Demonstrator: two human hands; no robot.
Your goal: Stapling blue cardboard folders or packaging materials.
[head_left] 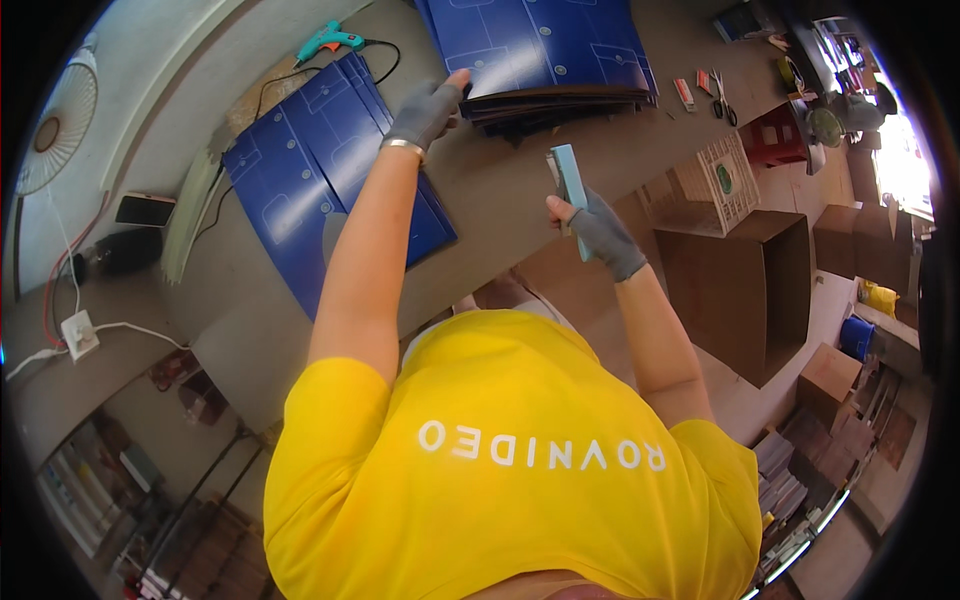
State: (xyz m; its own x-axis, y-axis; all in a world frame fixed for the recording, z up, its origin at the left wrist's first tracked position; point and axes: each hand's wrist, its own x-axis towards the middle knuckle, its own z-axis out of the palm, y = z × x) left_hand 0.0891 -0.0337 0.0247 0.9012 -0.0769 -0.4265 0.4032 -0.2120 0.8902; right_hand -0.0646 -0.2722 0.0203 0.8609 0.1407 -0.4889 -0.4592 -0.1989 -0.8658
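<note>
The stack of dark blue printed cardboard sheets (545,50) lies at the far edge of the brown table (500,190), its long axis running left to right. The left hand (428,108), in a grey fingerless glove, is the nearer one: arm stretched forward, fingertips touching the stack's near left corner, fingers loosely extended and holding nothing. Nearer than the stack and slightly right, the gloved right hand (600,235) is closed around a pale blue flat block (570,190), held upright. Left of the stack lies another blue printed sheet (320,170), and a teal glue gun (325,40).
</note>
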